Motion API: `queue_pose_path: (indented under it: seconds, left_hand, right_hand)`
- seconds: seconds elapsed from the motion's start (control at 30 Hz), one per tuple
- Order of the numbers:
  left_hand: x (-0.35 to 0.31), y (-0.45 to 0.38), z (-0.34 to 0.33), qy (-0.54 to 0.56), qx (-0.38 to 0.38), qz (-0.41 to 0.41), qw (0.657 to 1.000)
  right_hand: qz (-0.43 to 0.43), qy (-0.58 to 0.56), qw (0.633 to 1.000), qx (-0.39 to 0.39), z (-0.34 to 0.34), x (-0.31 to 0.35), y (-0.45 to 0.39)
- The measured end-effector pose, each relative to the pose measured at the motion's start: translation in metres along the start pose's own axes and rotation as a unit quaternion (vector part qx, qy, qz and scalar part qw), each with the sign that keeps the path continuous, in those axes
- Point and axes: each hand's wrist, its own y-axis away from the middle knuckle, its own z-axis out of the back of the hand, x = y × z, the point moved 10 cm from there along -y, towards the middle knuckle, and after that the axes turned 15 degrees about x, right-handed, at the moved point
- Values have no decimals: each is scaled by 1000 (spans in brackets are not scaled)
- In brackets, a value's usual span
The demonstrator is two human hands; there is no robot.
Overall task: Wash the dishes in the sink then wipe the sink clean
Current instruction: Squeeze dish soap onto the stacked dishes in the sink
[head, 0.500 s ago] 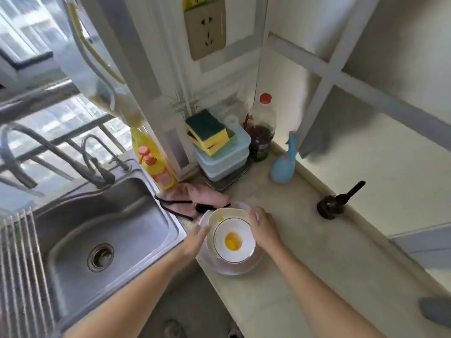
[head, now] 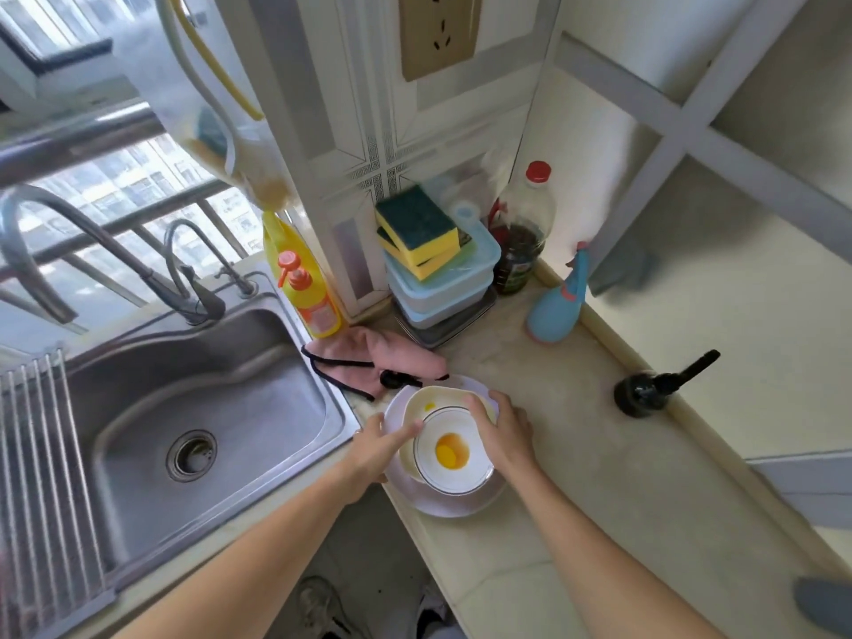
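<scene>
1. The left hand (head: 375, 449) grips the left side of a stack of dishes, its thumb hooked over the rim of the cream bowl (head: 431, 403) and the other fingers curled underneath, hidden.
2. The right hand (head: 500, 431) grips the stack's right side, fingers (head: 477, 410) curled over the cream bowl's rim.
3. The stack sits upright at the bench (head: 599, 477) edge, just right of the sink: a white bowl (head: 454, 454) with a yellow-orange puddle, mouth up, nested in the cream bowl, both on a pale plate (head: 461, 505).
4. A pink cloth (head: 382, 357) lies just behind the plate.
5. The steel sink (head: 221, 408) lies to the left, with its drain (head: 191, 455) open to view and a yellow dish soap bottle (head: 304, 288) at its back corner.
6. Further back, two sponges (head: 417, 230) lie on stacked blue containers (head: 442, 288).
</scene>
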Motion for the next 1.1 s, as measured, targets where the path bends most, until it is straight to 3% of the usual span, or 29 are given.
queue_pose_path:
  seconds: [0.3, 0.47, 0.8, 1.1]
  left_hand:
    - [-1, 24, 3, -17, 26, -35, 999]
    - [15, 62, 57, -25, -12, -54, 998]
    - [72, 141, 256, -20, -173, -18, 985]
    - [121, 98, 354, 63, -237, 35, 969]
  right_hand:
    - [-6, -17, 998, -53, 1, 6, 43]
    - [17, -6, 998, -60, -48, 44, 62]
    - [87, 63, 991, 78, -235, 192, 20]
    - [93, 176, 959, 203, -344, 250, -71]
